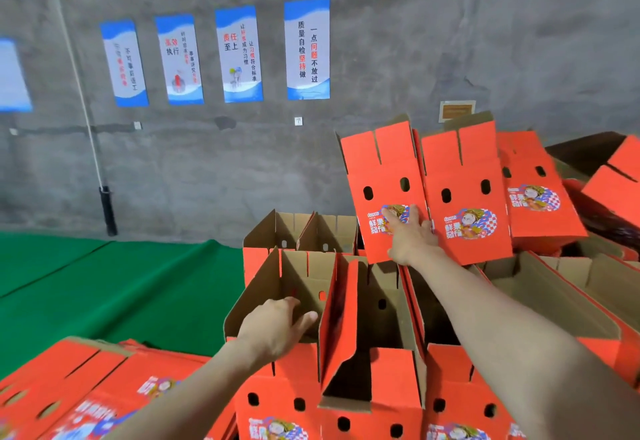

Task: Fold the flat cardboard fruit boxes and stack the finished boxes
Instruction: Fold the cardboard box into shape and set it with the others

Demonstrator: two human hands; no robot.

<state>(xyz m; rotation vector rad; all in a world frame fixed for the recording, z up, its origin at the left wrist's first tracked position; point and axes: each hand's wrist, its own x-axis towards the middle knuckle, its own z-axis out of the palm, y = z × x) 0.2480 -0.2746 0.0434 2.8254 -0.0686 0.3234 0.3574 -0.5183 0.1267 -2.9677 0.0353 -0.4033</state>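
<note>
Red fruit boxes with a cartoon print fill the lower right. My right hand (410, 237) lies flat with spread fingers on the printed face of a folded box (384, 176) that leans upright on top of the stack. My left hand (277, 327) reaches into an open folded box (273, 387) in front of me, with its fingers curled over the brown inner flap at the box's rim. A pile of flat unfolded boxes (69, 391) lies at the lower left.
More folded boxes (464, 193) lean beside the touched one, and open ones (377, 332) stand packed together below. Green matting (114, 287) covers the floor to the left. A grey concrete wall (415, 41) with blue posters (306, 48) stands behind.
</note>
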